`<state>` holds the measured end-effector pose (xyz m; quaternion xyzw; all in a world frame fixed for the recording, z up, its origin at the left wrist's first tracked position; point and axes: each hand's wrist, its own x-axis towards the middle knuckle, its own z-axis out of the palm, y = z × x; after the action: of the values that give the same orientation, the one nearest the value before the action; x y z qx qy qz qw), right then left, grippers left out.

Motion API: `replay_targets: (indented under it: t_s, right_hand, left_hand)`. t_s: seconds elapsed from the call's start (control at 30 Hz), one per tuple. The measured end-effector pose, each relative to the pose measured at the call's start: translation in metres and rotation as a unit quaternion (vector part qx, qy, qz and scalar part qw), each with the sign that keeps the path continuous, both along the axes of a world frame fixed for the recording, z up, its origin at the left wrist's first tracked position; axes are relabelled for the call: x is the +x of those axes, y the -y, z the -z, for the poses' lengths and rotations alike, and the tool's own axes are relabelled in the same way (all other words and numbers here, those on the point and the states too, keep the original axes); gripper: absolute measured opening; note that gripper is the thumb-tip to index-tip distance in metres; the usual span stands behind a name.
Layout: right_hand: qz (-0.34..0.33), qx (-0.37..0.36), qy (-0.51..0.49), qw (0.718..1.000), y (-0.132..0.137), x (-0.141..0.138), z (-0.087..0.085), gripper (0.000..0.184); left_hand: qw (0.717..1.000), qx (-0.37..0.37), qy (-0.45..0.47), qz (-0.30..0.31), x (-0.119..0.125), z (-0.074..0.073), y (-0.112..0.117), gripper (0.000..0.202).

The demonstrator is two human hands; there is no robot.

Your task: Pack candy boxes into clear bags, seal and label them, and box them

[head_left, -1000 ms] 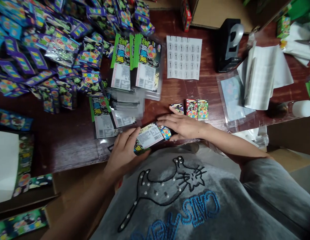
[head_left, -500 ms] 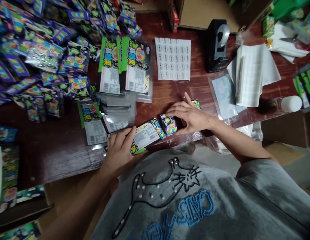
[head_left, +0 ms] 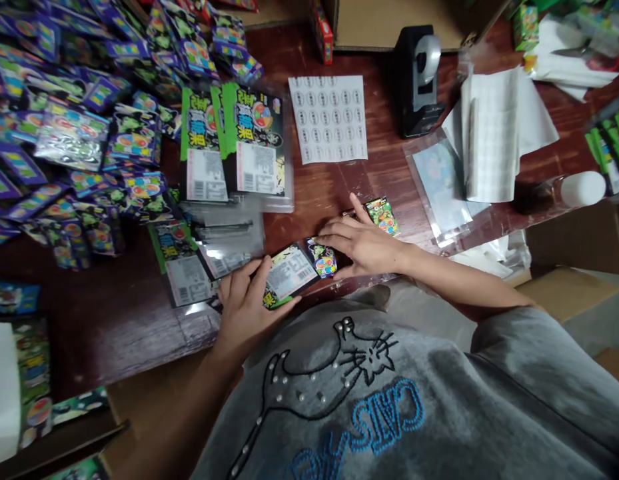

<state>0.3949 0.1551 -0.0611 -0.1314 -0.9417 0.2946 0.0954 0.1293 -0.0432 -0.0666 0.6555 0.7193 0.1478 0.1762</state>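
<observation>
My left hand grips a clear bag with a green-and-black printed card at the near edge of the dark red wooden table. My right hand lies over the bag's open end, fingers pressed against a small purple candy box at the mouth. A small green candy box lies just beyond my right fingers. What lies under my right palm is hidden.
A heap of small purple and green candy boxes fills the far left. Packed bags and loose clear bags lie in the middle. A sticker sheet, a tape dispenser and paper sheets sit farther right.
My right hand drew small boxes from the right toward the bag's mouth; one blue box went in and a purple one now sits there. The left hand kept its hold.
</observation>
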Motion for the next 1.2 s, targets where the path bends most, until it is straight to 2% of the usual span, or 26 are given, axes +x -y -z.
replay_targets:
  t_s: [0.1, 0.2, 0.27, 0.37, 0.43, 0.5, 0.6, 0.8, 0.87, 1.07, 1.2]
  right_hand:
    - [-0.036, -0.003, 0.013, 0.999, 0.009, -0.004, 0.001, 0.073]
    - [-0.045, 0.007, 0.032, 0.998, 0.011, -0.004, -0.003, 0.085]
    - [-0.012, 0.027, 0.04, 0.999, 0.005, 0.009, -0.009, 0.097]
    - [0.033, 0.047, 0.063, 0.996, -0.019, 0.046, -0.018, 0.107]
    - [0.021, 0.035, 0.078, 0.996, -0.038, 0.07, -0.016, 0.102]
    - [-0.016, 0.018, 0.068, 0.997, -0.054, 0.082, -0.007, 0.086]
    - [-0.063, -0.008, 0.0, 0.998, -0.063, 0.073, 0.009, 0.068]
    - [-0.106, -0.069, -0.088, 0.988, -0.057, 0.036, 0.019, 0.062]
    - [-0.108, -0.067, -0.093, 0.987, -0.056, 0.03, 0.021, 0.061]
    - [-0.052, -0.054, -0.054, 0.996, -0.054, 0.023, 0.023, 0.068]
    - [-0.07, -0.064, -0.042, 0.995, -0.044, 0.013, 0.022, 0.07]
  left_hand:
    - [0.999, 0.007, 0.007, 0.041, -0.002, 0.001, -0.005, 0.087]
    - [0.997, 0.023, -0.009, 0.077, -0.004, 0.0, -0.012, 0.087]
    - [0.996, 0.024, -0.025, 0.082, -0.004, -0.002, -0.015, 0.086]
    - [0.996, 0.018, -0.044, 0.077, 0.0, -0.007, -0.018, 0.086]
    - [0.996, 0.016, -0.049, 0.072, 0.003, -0.01, -0.021, 0.087]
    - [0.996, 0.01, -0.044, 0.07, 0.008, -0.011, -0.024, 0.087]
    - [0.997, 0.0, -0.03, 0.065, 0.016, -0.01, -0.032, 0.087]
    - [0.998, -0.012, -0.01, 0.064, 0.024, -0.006, -0.044, 0.09]
    - [0.998, -0.013, -0.004, 0.062, 0.024, -0.005, -0.046, 0.092]
    - [0.999, -0.005, -0.018, 0.047, 0.022, -0.004, -0.051, 0.095]
    - [0.999, -0.009, -0.026, 0.035, 0.026, -0.008, -0.053, 0.091]
